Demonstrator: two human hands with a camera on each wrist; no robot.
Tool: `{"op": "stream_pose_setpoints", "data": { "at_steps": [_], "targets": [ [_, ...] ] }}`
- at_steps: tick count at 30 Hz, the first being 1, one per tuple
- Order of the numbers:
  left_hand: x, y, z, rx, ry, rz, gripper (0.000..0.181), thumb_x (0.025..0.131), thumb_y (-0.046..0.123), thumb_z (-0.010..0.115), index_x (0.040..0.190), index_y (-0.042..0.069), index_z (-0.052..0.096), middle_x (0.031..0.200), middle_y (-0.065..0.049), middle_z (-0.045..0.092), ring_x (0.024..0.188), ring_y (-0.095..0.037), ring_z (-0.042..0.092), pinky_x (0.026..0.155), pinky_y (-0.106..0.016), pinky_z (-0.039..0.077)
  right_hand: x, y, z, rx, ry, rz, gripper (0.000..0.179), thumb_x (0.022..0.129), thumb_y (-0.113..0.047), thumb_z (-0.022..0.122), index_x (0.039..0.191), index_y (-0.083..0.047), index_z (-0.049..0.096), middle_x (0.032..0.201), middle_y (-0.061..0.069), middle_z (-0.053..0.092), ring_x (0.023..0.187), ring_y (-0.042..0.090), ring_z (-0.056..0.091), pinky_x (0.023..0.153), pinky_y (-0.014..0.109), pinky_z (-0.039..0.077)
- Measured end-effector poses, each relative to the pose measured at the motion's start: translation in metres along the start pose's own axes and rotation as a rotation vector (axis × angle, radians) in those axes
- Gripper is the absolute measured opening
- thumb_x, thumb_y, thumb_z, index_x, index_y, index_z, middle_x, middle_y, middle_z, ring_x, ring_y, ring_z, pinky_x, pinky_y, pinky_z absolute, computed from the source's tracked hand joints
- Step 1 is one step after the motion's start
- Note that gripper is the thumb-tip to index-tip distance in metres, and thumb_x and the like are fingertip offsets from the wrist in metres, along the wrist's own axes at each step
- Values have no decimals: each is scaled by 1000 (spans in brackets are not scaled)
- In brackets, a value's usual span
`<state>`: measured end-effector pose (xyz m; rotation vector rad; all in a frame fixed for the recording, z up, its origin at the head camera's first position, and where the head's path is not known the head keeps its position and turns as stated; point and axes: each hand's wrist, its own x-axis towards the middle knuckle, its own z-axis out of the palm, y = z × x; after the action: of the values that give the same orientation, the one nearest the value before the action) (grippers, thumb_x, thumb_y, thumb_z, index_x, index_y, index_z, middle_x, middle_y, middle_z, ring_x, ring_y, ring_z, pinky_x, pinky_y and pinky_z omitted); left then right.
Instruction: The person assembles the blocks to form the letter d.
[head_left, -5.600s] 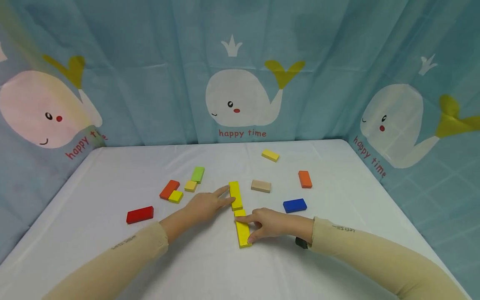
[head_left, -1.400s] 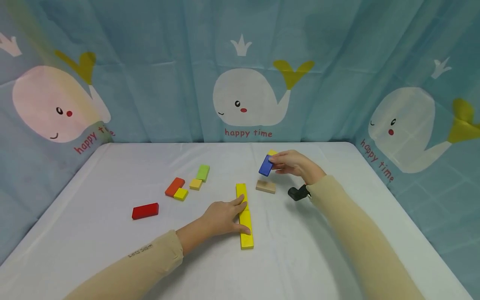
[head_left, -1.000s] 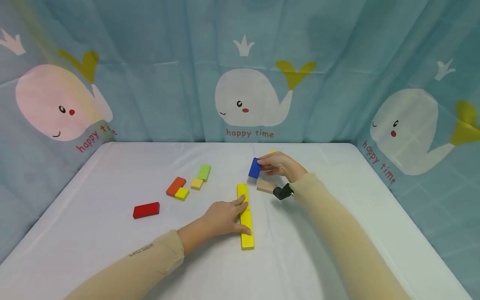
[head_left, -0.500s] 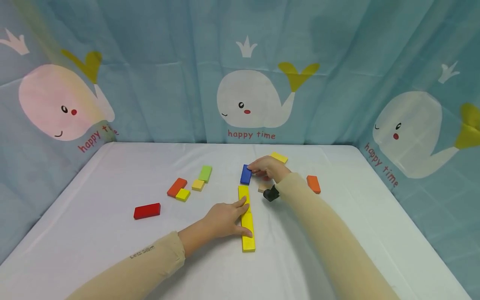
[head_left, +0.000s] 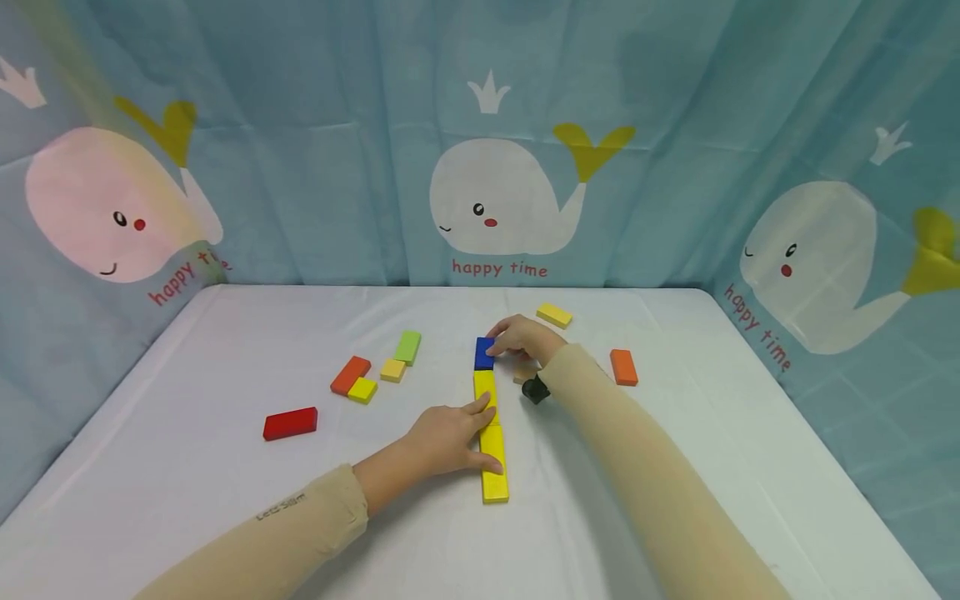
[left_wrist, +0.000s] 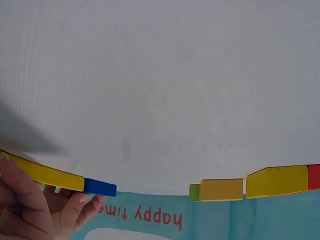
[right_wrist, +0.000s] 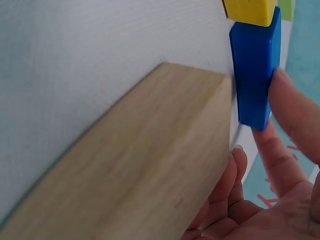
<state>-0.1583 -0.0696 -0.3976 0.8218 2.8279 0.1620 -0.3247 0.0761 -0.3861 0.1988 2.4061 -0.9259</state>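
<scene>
Two long yellow blocks lie end to end on the white tabletop, the far one (head_left: 486,385) and the near one (head_left: 495,487). My left hand (head_left: 442,437) rests across them, fingertips on the far block and thumb on the near one. At the far end of this row sits a blue block (head_left: 484,353), in line with the yellow ones. My right hand (head_left: 528,337) holds it with thumb and index finger; in the right wrist view the index fingertip is at the blue block's (right_wrist: 255,75) end. A plain wooden block (right_wrist: 150,150) lies beside that hand, partly hidden in the head view.
Left of the row are a red block (head_left: 290,423), an orange-red block (head_left: 350,375), a small yellow block (head_left: 363,390), a tan-yellow block (head_left: 393,370) and a green block (head_left: 408,347). A yellow block (head_left: 554,315) and an orange block (head_left: 623,367) lie right.
My right hand has carried the blue block from the right, lowering it against the far yellow block's end. The yellow blocks were lined up earlier; my left hand has since stayed on them.
</scene>
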Motion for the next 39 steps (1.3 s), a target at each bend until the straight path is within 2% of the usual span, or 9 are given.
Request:
{"op": "stream_pose_setpoints", "data": {
  "at_steps": [2,3,7,19,32,39],
  "targets": [
    [0,0,1,-1,3,2,88,76,69,65,140,10,53,149,-7,44,111,-23,63,78,-35,52,2,0,1,-16,-2,2,31,86,-21,76,116,-22,69,110,6,59,101,26,50,86,35,44],
    [0,0,1,-1,6,2,88,76,69,65,140,10,53,149,-7,44,111,-23,63,78,-35,52,10,3,2,-18,-5,6,32,84,-21,78,115,-23,69,112,6,59,103,27,50,88,37,44],
    [-1,-1,1,-8,18,6,87,76,69,66,140,10,54,148,-7,45,110,-24,64,77,-36,52,1,1,2,-17,-9,-5,33,84,-21,78,115,-23,69,112,7,59,104,28,50,93,40,44],
    [0,-1,1,2,20,11,87,76,69,66,140,10,54,148,-7,45,110,-23,64,76,-34,53,-9,-2,-1,-15,-23,0,32,85,-19,76,116,-24,69,119,7,58,108,27,50,96,39,43],
    [-1,-2,0,8,27,13,86,76,68,66,138,10,55,148,-6,45,108,-23,65,76,-34,53,1,2,3,-22,-21,-42,34,85,-21,77,118,-24,69,120,8,57,108,30,50,99,44,42],
    [1,-1,0,4,22,19,86,76,68,66,138,10,55,147,-7,46,110,-23,64,78,-34,53,-3,3,2,-33,-16,-32,35,86,-21,76,120,-26,69,123,9,57,110,30,50,100,45,41]
  ]
}}
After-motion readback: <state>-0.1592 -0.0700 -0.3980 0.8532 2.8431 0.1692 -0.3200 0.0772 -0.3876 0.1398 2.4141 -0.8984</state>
